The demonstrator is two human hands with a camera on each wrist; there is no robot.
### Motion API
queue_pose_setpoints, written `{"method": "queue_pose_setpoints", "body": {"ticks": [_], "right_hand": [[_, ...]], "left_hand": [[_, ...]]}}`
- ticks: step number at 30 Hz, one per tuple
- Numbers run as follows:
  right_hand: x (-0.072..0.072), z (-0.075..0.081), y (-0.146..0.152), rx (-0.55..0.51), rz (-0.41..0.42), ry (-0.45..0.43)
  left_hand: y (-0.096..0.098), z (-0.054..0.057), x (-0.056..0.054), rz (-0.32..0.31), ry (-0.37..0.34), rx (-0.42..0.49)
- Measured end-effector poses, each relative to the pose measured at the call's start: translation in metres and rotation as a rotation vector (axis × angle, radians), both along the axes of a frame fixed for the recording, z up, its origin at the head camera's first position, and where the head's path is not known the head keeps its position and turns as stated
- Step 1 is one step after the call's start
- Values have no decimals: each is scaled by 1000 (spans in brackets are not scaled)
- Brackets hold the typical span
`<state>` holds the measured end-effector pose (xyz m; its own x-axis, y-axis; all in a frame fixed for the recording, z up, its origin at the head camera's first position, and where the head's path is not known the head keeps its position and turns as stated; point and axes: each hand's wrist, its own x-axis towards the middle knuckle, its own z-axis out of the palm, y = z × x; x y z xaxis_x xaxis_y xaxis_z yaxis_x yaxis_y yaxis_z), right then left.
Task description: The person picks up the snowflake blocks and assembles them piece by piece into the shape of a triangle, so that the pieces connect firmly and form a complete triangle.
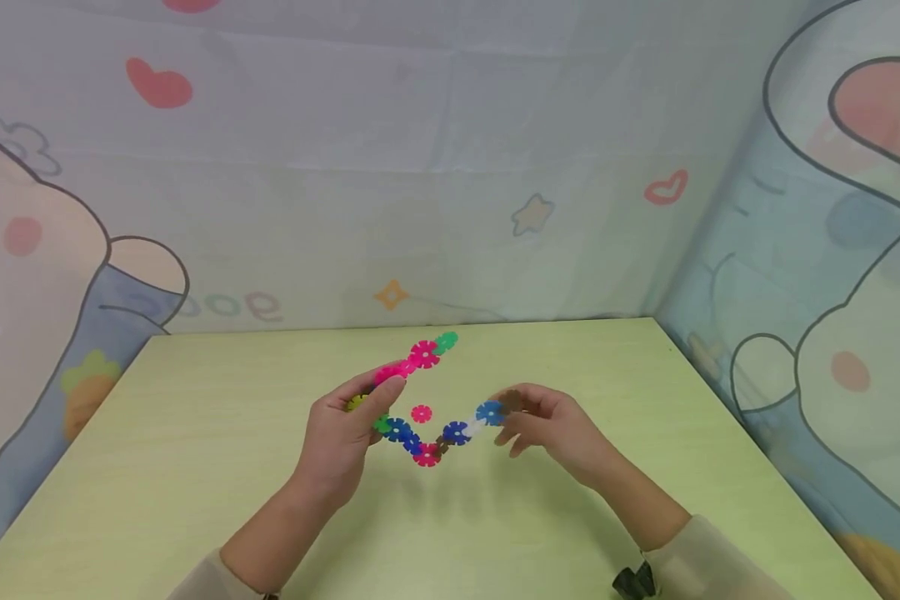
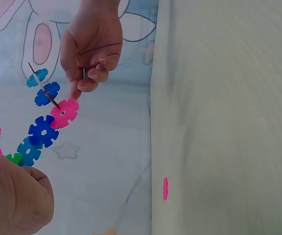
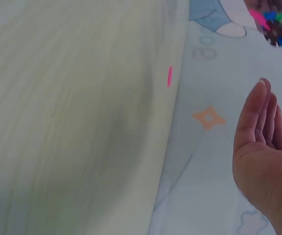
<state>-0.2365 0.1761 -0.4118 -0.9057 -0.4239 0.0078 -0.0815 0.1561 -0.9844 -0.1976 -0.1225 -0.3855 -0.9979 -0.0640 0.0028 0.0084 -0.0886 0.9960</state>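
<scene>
My left hand [image 1: 337, 442] grips a chain of snowflake discs, its thumb pressed across the chain near a pink disc [image 1: 393, 372]. One end rises past another pink disc [image 1: 424, 354] to a green disc [image 1: 446, 342]. The other stretch dips through blue discs [image 1: 399, 430] and a pink disc [image 1: 427, 455], then climbs to a light blue disc [image 1: 491, 412] and a brown disc [image 1: 511, 401]. My right hand [image 1: 547, 421] is beside that brown end; in the right wrist view its fingers [image 3: 252, 115] are extended, with the chain apart from them.
A loose pink disc [image 1: 422, 413] is on the pale wooden table [image 1: 195, 450], seen edge-on in both wrist views. Behind the table hangs a printed cloth [image 1: 330, 208], with another stretch of cloth on the right side [image 1: 757, 275].
</scene>
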Motion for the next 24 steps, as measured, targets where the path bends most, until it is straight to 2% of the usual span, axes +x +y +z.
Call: {"method": "queue_pose_setpoints", "body": {"ticks": [6, 9, 12, 18, 21, 24], "right_hand": [[13, 2, -24, 42, 120, -67], [17, 5, -34, 46, 143, -60], [20, 5, -41, 46, 131, -43], [20, 3, -44, 66, 74, 24], [18, 2, -40, 97, 55, 75], [16, 2, -35, 130, 42, 113]], "left_hand": [[10, 1, -1, 2, 7, 173], [14, 0, -1, -2, 26, 227], [17, -2, -1, -1, 36, 250], [17, -7, -2, -10, 35, 206], [15, -12, -3, -31, 53, 126], [10, -18, -5, -67, 86, 5]]}}
